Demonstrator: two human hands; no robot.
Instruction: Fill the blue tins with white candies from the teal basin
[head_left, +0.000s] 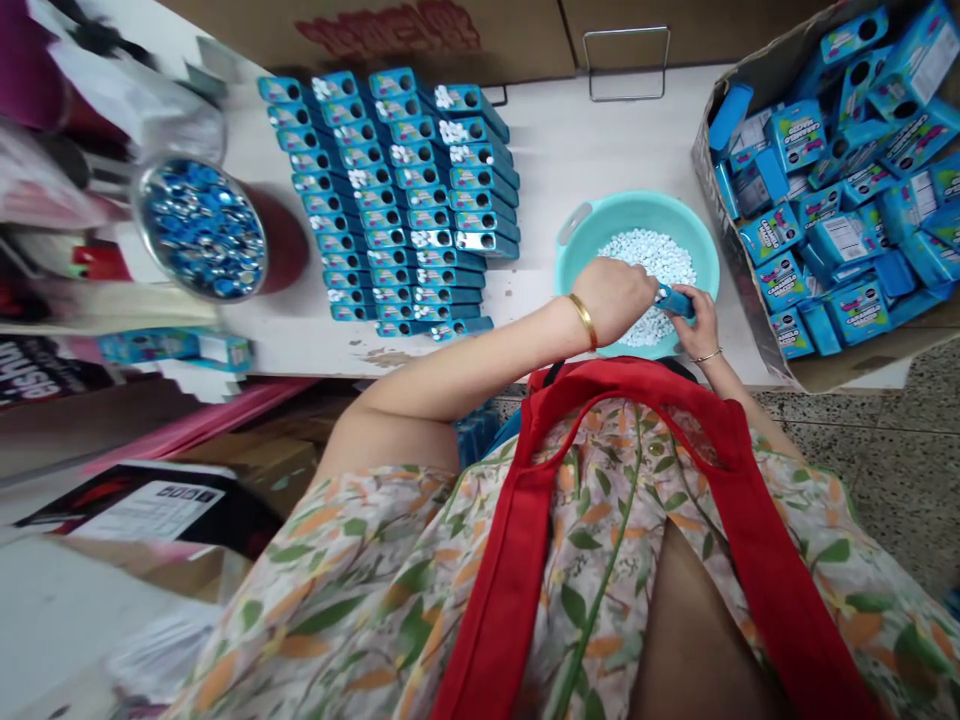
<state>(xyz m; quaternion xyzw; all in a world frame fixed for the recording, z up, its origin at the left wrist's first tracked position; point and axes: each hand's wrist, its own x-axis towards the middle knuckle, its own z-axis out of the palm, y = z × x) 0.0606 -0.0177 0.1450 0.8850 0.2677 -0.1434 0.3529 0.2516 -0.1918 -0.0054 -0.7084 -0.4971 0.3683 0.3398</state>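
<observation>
My right hand (699,318) grips a small blue candy box (677,303) over the near right part of a turquoise bowl (570,262). My left hand (619,298), with a gold bangle at the wrist, is closed at the box's end. Its fingertips touch or almost touch the box opening, where a few white bits show. What lies inside the left fingers is hidden. Small white candies (660,252) cover the bottom of the bowl under both hands.
Several rows of blue boxes (412,195) stand at the left, some with white candies on top. A cardboard carton (757,310) of blue boxes is at the right. A metal tin (259,235) of blue and silver pieces stands far left. A wire handle (626,97) sticks out behind.
</observation>
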